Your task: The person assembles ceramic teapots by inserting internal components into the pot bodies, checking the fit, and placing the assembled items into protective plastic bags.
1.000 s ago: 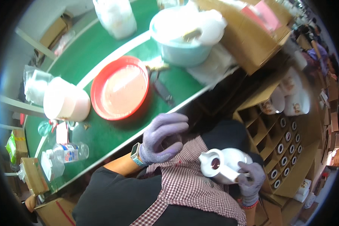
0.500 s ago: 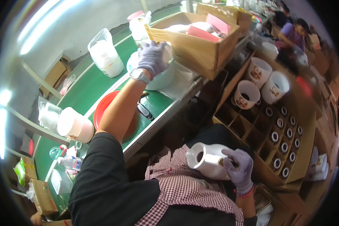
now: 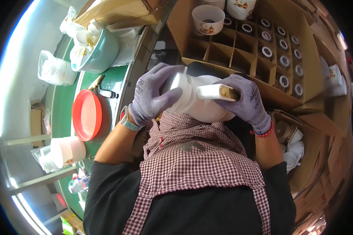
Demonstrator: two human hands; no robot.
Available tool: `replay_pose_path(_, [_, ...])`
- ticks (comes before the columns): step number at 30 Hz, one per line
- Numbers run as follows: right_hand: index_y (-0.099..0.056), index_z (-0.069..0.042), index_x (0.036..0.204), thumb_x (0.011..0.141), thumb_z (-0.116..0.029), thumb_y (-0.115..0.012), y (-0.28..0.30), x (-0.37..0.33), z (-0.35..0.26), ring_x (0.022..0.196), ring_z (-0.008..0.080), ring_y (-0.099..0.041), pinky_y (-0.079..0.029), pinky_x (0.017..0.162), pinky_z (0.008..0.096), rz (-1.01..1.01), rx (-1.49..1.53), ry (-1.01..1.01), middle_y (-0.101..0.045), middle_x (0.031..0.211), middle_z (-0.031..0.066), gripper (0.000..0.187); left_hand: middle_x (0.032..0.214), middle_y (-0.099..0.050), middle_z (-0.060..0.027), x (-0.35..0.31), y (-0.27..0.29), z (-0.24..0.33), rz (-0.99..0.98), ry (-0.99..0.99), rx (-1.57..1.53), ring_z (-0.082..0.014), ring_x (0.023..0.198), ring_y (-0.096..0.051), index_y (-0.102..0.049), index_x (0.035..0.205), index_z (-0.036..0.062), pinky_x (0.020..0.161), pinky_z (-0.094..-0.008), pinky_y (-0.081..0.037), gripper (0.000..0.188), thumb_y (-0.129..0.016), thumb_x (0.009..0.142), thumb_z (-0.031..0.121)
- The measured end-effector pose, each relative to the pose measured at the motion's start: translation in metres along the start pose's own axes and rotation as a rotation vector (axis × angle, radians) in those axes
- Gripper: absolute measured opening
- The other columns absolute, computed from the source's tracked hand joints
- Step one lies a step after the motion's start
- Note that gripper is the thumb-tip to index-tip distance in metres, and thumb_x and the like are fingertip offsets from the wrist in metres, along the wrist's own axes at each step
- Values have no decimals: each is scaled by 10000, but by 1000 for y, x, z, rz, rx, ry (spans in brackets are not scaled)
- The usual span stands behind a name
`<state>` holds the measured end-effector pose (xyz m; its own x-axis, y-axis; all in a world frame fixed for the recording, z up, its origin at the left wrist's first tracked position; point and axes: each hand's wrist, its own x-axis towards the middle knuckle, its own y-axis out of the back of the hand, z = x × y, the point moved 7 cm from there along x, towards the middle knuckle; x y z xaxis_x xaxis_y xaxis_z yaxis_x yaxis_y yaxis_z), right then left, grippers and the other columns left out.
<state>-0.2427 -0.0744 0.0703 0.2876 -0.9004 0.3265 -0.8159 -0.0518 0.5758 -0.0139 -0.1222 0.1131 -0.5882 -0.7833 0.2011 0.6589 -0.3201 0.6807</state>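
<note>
In front of my apron I hold a white jug [image 3: 208,109] lying on its side, its mouth turned left and its gold-trimmed handle [image 3: 211,92] facing up. My right hand [image 3: 245,100], in a grey-purple glove, is wrapped round the jug near the handle's gold end. The left hand [image 3: 157,94], gloved alike, grips a white lid [image 3: 178,89] at the jug's mouth. Its fingers lie on the far side and its thumb on the near side. How deep the lid sits cannot be made out.
On the green bench [image 3: 62,113] stand a pale blue bucket [image 3: 110,49] of white and gold pieces, a red basin [image 3: 87,115] and stacked white bowls [image 3: 68,150]. A divided carton [image 3: 211,66] at the right holds decorated white pots [image 3: 208,20] and several ring-topped pieces.
My left hand has come back from the bucket to the jug, bringing a white lid to its open mouth. The right hand has raised the jug, and the view has swung right.
</note>
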Motion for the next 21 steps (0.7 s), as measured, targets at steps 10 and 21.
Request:
replay_pose_path(10, [-689,-83,1026,769,-318,-842,-41,-16,-41,813,250,-675,-547,750,379,207,-292,-57,-641,898,75,380,1360,-596,-237,-7,-25,-33,399,-137,290,-323,1174,-632,-586,1350,-4,1007,-366,-506,345,-502,1019,50])
replay_pose_path(21, [-718,-125,1133,723,-271,-881,-33,-8,-17,1039,316,-689,-532,989,460,73,-159,-87,-710,1101,105,465,1517,-446,-193,-12,-12,-34,-35,149,-297,-298,1386,-461,-315,1564,-32,1182,-406,-337,813,-697,916,278])
